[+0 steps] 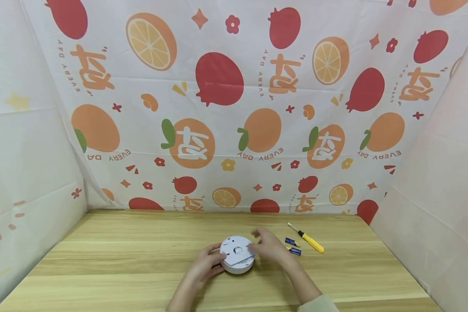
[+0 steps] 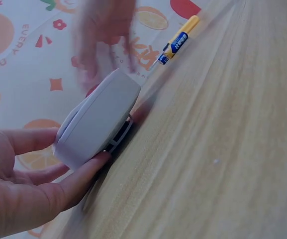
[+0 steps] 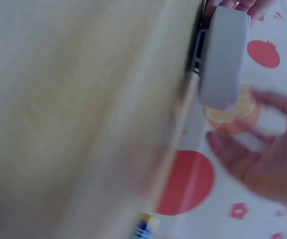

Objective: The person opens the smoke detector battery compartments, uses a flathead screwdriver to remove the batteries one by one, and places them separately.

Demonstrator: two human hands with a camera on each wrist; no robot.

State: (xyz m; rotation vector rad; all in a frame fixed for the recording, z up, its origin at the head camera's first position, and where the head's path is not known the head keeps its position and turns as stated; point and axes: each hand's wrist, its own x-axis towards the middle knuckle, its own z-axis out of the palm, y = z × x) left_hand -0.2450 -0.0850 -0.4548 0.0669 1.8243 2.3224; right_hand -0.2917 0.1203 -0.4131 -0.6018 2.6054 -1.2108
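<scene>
A round white smoke alarm (image 1: 237,269) is in front of me, its flat back with slots and a central hole facing up and its vented side toward the wooden table. My left hand (image 1: 203,265) grips its left edge. In the left wrist view, the fingers of my left hand (image 2: 26,184) lie along one face and the thumb reaches under the other side of the smoke alarm (image 2: 101,117). My right hand (image 1: 271,246) is at its right edge, blurred. In the right wrist view, the right hand (image 3: 267,154) has spread fingers, apart from the smoke alarm (image 3: 225,59).
Right of my right hand, two blue-and-yellow batteries (image 1: 292,242) lie on the wooden table (image 1: 140,260). Beyond them is a screwdriver (image 1: 312,242) with a yellow handle. A fruit-patterned cloth (image 1: 226,182) hangs behind the table, with pale cloth walls at both sides.
</scene>
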